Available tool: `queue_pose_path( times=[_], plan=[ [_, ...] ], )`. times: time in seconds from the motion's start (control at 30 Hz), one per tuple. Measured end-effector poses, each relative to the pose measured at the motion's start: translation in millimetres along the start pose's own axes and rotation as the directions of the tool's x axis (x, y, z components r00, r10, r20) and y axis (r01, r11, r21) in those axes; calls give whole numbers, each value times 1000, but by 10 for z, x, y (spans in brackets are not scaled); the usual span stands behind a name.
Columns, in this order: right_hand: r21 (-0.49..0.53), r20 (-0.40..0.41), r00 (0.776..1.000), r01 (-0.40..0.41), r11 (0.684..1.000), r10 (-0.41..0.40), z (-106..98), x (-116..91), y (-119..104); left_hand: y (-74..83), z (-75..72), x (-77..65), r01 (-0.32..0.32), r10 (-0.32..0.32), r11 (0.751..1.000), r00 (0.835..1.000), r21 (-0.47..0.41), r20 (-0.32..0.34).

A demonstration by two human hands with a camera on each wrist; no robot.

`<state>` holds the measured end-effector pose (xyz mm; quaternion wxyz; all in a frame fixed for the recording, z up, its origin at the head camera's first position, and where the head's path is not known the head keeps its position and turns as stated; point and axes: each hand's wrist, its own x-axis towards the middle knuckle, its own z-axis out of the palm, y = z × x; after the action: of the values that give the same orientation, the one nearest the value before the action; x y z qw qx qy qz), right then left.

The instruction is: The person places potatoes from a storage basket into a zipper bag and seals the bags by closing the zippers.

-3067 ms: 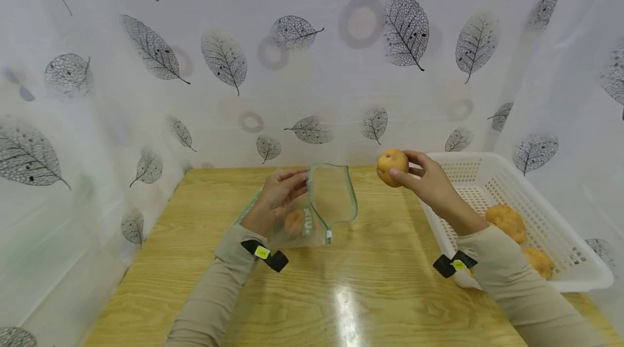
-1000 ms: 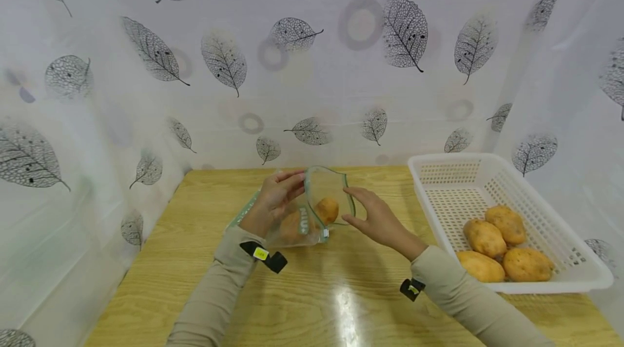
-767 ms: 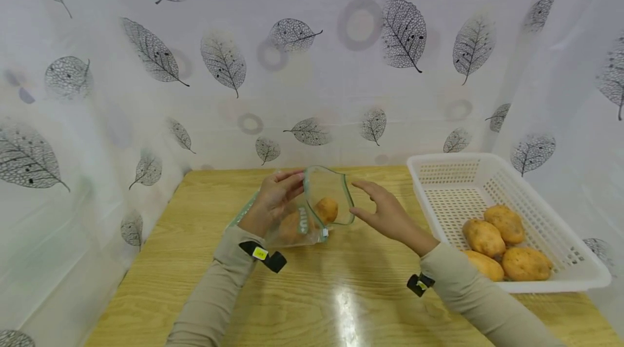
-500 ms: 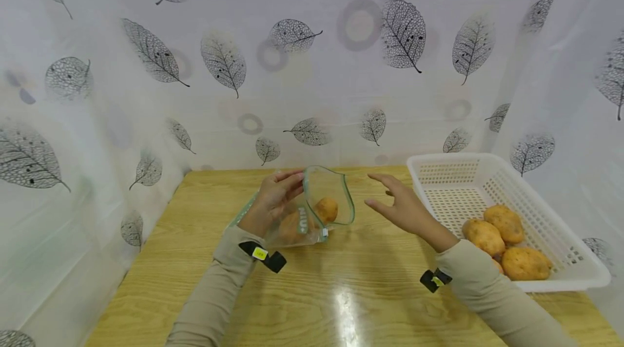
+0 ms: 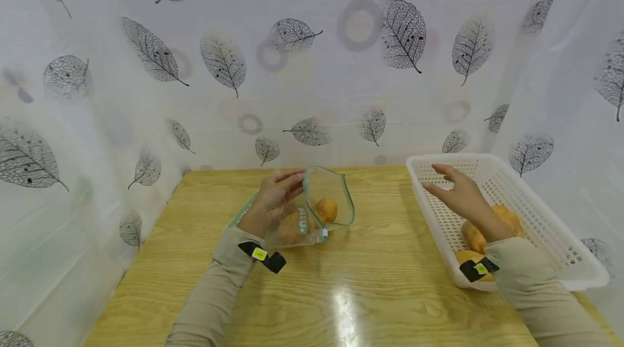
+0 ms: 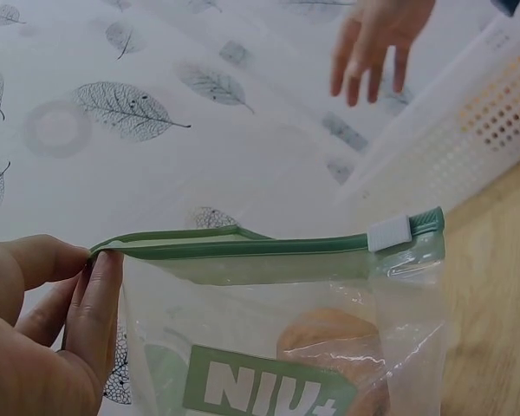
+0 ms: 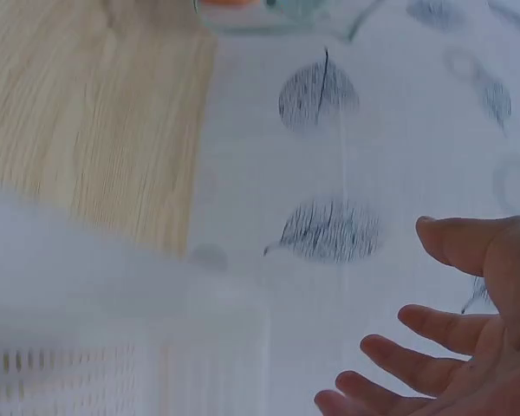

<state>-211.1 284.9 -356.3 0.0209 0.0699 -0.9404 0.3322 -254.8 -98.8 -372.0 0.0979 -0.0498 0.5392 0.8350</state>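
Observation:
My left hand [image 5: 275, 201] pinches the green rim of a clear zip bag [image 5: 312, 233] between thumb and fingers, and the bag's mouth gapes toward the right. Inside the bag lies a potato [image 5: 325, 210] near the opening, with another potato-coloured shape behind the printed label [image 6: 260, 386]. A white slider [image 6: 389, 232] sits at one end of the zip. Over the white basket [image 5: 434, 228] hovers my right hand [image 5: 463, 195], fingers spread and holding nothing. Below its wrist several potatoes [image 5: 472, 236] lie in the basket, partly hidden by the hand and sleeve.
The wooden table [image 5: 380, 293] carries the bag at its middle and the basket at its right. A white curtain [image 5: 312, 82] with leaf prints hangs behind the table and along both sides.
My right hand carried a potato from the basket side into the bag, let it go, then moved back right over the basket. The left hand has kept its grip on the bag's rim.

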Motion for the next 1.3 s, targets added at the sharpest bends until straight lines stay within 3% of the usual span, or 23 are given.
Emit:
queue_pose_path(
  times=[0.2, 0.4, 0.53, 0.7, 0.87, 1.3],
  plan=[
    [-13, -36, 985, -168, 986, 168, -194, -34, 456, -3, -4, 5, -2, 2, 1000, 1000, -3, -5],
    [-27, -85, 971, -224, 974, 221, -272, -114, 822, -2, -4, 2, 2, -2, 1000, 1000, -3, -8],
    [-35, -69, 960, -273, 961, 270, -297, -159, 975, -1, -7, -5, 1, -1, 1000, 1000, 4, -5],
    [-127, -49, 946, -325, 937, 321, -308, -185, 1139, 0, -6, -10, 0, 0, 1000, 1000, 9, -4],
    [-189, -17, 937, -346, 919, 349, -301, -205, 1299, 4, -3, -17, 0, 0, 1000, 1000, 3, -12],
    [-338, -1, 957, -274, 900, 290, -299, -189, 1386, -11, -10, 9, 1, -1, 1000, 1000, 10, -2]
  ],
)
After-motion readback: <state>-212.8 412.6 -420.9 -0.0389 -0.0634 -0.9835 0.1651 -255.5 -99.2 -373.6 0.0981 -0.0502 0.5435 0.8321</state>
